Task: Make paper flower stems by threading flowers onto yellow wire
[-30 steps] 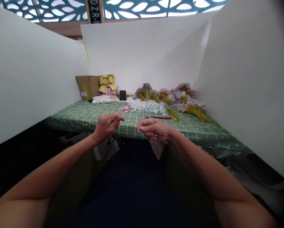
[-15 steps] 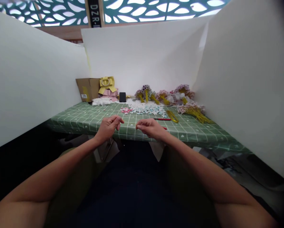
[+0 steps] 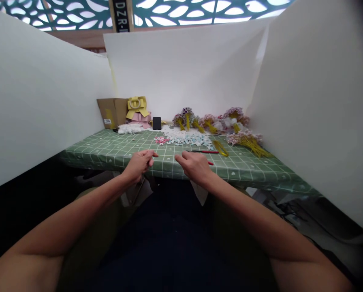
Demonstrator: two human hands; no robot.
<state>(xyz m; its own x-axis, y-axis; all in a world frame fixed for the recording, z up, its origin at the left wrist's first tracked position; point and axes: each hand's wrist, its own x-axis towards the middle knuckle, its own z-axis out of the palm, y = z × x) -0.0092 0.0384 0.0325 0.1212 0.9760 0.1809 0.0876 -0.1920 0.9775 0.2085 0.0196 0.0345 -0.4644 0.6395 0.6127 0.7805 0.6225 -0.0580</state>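
Note:
Over the near edge of the green checked cloth (image 3: 114, 146), my left hand (image 3: 139, 164) is closed, thumb and forefinger pinched together at the tip. What it pinches, if anything, is too small to make out. To its right my right hand (image 3: 195, 165) is curled with its fingers closed, and a gap separates the two hands. Beyond them lies a loose heap of small white and pale blue flower pieces (image 3: 189, 140), with a few pink pieces (image 3: 161, 140) at its left. A red-handled tool (image 3: 210, 152) rests just behind my right hand.
Yellow wire (image 3: 220, 148) lies right of the heap. Bunches of beaded stems (image 3: 251, 144) line the back right. A black phone-like object (image 3: 156, 123), yellow bow (image 3: 137, 106), cardboard box (image 3: 113, 113) and white fluffy material (image 3: 130, 128) stand at the back left. White panels (image 3: 184, 73) enclose the table.
My right hand has turned over and its fingers have curled in more, shifting slightly right. My left hand stays pinched in nearly the same place.

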